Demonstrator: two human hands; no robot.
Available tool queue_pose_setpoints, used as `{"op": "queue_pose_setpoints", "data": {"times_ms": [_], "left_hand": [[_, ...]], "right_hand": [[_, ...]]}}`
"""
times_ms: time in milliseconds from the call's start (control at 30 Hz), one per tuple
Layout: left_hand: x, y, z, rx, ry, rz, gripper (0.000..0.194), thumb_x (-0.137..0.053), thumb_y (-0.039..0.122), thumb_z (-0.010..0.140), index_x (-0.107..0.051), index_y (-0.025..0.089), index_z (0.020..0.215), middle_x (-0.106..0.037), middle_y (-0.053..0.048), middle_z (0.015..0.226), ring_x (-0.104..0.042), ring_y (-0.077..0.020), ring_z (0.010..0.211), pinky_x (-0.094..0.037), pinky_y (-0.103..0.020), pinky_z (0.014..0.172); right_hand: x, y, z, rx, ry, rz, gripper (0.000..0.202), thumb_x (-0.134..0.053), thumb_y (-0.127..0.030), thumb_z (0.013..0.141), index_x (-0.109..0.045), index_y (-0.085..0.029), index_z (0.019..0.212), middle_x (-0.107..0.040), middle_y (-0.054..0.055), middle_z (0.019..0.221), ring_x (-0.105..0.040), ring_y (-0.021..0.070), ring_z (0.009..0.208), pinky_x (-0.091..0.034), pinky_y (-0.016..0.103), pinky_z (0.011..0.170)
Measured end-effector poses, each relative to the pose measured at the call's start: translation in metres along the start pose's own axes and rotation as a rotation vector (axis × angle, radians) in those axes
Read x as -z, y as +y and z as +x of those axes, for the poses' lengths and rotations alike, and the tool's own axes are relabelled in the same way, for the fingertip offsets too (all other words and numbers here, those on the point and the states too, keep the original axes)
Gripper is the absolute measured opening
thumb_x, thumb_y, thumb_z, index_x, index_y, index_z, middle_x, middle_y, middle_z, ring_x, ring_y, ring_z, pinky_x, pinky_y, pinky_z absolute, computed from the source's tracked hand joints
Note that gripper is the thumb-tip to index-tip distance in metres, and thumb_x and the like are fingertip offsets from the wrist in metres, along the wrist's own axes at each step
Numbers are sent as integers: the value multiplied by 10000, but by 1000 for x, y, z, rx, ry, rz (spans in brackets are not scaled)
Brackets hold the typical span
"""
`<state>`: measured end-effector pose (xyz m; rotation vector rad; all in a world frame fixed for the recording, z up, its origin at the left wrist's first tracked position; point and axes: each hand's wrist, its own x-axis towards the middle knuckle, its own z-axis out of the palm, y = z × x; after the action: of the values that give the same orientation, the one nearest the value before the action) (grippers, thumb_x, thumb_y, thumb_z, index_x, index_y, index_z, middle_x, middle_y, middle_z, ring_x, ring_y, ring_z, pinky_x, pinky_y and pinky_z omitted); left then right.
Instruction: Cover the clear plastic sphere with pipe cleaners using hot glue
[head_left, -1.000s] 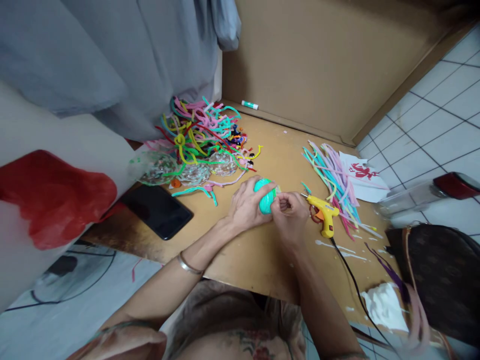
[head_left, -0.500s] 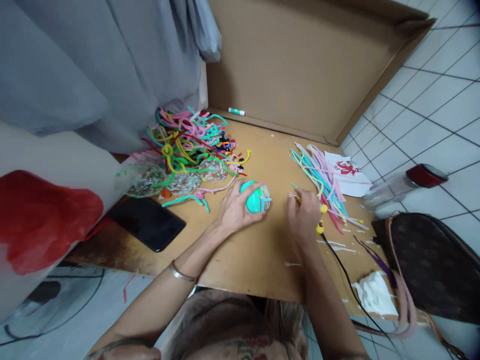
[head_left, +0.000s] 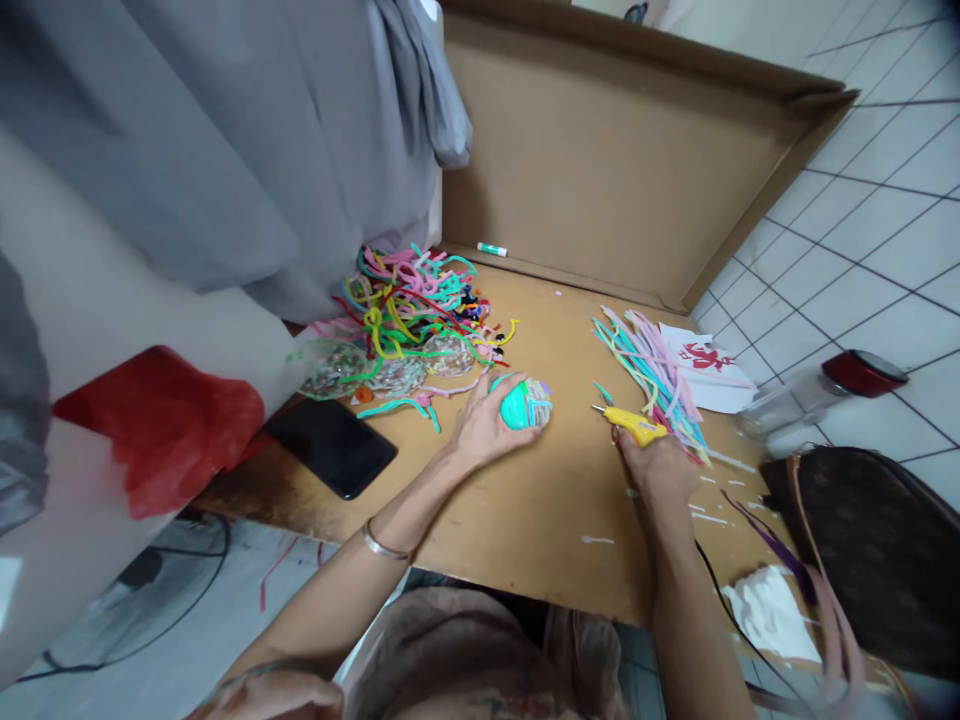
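My left hand (head_left: pixel 484 420) is wrapped round a ball (head_left: pixel 517 404) near the middle of the table. Turquoise strips cover the ball's left part; its right part looks clear or pale with a few blue and purple pieces on it. My right hand (head_left: pixel 660 465) grips a yellow glue gun (head_left: pixel 634 424), whose metal tip points left toward the ball but stays apart from it. A short teal piece (head_left: pixel 603 392) lies just beyond the tip. Behind my right hand is a bundle of pastel pipe cleaners (head_left: pixel 652 365).
A heap of colourful pipe cleaners (head_left: pixel 420 290), clear balls (head_left: pixel 397 374) and a black phone (head_left: pixel 334 447) lie to the left. At right are a paper with a red figure (head_left: pixel 709 365), a bottle (head_left: pixel 791 395), a brown bag (head_left: pixel 862 540) and white tissue (head_left: pixel 772 612). Cardboard (head_left: pixel 585 150) stands behind.
My right hand has moved right and closed on the glue gun, which now points left. My left hand keeps its hold on the ball. The whole view has shifted slightly.
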<state>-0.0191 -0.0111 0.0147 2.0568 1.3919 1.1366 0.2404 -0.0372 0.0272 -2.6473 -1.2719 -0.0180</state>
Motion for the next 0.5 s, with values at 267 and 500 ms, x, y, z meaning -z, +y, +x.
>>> {"op": "queue_pose_setpoints", "data": {"times_ms": [267,500], "left_hand": [[-1,-2,3,24,4,-42,805,-804,403,612,-538,233,1353,-500,-122,1363,-522,-312,1272,-474,-469,1045],[-1,-3,5,86,11,-68,826,-806,393,602,-529,249,1366,-500,-118,1372,-523,-323,1285,-458,-490,1065]], "right_hand": [[7,4,-10,-87,51,81,624,-581,-616,753,-670,-84,1067,-714,253,997,-674,409,974,-511,458,772],[21,-29,-12,85,326,468,479,-589,-626,714,-622,-182,891,-695,130,805,-624,300,739,-465,374,648]]}}
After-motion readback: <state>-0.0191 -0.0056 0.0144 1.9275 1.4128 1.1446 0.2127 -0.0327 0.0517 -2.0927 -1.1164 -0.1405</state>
